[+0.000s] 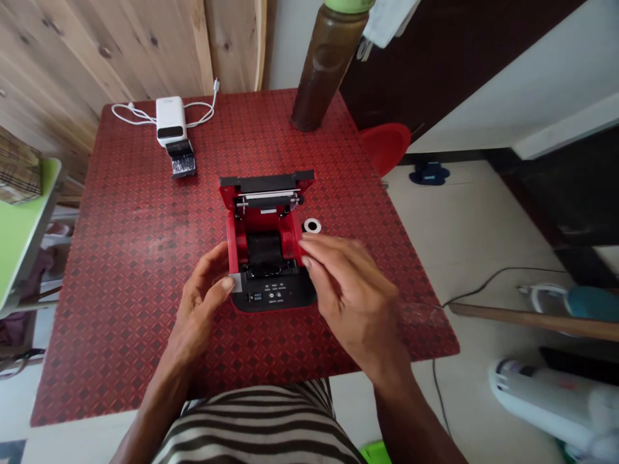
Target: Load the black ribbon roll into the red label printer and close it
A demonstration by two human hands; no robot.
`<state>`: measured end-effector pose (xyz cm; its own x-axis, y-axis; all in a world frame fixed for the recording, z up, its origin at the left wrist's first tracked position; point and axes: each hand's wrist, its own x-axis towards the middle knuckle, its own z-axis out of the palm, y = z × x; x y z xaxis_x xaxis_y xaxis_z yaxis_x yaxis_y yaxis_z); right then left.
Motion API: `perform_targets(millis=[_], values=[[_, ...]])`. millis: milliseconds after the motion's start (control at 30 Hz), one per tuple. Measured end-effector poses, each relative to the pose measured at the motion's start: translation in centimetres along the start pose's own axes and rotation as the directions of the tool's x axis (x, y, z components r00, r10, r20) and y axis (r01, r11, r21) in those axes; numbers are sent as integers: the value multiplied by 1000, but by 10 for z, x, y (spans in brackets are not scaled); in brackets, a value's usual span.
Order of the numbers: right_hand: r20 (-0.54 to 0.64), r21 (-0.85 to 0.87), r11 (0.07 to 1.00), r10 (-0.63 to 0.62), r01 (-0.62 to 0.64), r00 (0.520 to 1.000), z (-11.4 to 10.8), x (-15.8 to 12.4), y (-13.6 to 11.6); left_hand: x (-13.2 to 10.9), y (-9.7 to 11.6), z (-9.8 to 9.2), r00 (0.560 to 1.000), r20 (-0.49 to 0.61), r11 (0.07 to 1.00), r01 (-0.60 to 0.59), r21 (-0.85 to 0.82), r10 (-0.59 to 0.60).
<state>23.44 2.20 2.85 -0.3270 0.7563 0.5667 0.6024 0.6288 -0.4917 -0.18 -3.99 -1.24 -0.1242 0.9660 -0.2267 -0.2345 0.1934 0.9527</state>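
A small red and black label printer (275, 293) stands on the table with its lid (268, 183) raised and tilted back. Inside its bay lies a black strip or roll (264, 250), its end reaching toward the front panel. My left hand (200, 306) is closed on the printer's left side, thumb on a grey piece at the front corner. At the right wall, my right hand (353, 290) is closed with its fingertips against the printer; its other fingers are partly hidden. A small white paper roll (312, 225) with a dark core sits just beyond the right hand.
The table (145, 225) has a red patterned cover. A white power bank (171, 119) with a white cable and a piece of dark wrapping (182, 164) lie at the back left. A tall brown bottle (329, 64) stands at the back right. A red stool (387, 148) is beyond the right edge.
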Motion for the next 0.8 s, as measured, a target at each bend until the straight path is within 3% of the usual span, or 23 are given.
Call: perform_targets(millis=[100, 200, 300, 367, 567, 633, 700, 800], values=[[276, -19, 995, -94, 103, 957, 8, 35, -2, 1, -5, -3, 999, -24, 999, -38, 23, 38], [603, -137, 986, 12, 90, 798, 23, 66, -8, 1, -9, -5, 997, -47, 997, -60, 44, 62], [751, -256, 959, 119, 121, 650, 37, 87, -15, 1, -9, -6, 997, -61, 997, -36, 69, 40], [782, -285, 944, 130, 164, 609, 44, 94, -17, 2, -6, -5, 998, -62, 997, -22, 74, 26], [804, -344, 917, 175, 204, 568, 47, 105, -20, 4, -1, -4, 998, -64, 990, -11, 137, 20], [790, -360, 910, 180, 206, 587, 45, 105, -21, 4, -1, -4, 998, -65, 987, -6, 161, 16], [732, -367, 909, 152, 196, 664, 41, 99, -22, 4, -1, -5, 998, -67, 983, -8, 186, 21], [569, -341, 919, 35, 197, 822, 33, 83, -24, 4, 0, -5, 996, -79, 976, -17, 218, 35]])
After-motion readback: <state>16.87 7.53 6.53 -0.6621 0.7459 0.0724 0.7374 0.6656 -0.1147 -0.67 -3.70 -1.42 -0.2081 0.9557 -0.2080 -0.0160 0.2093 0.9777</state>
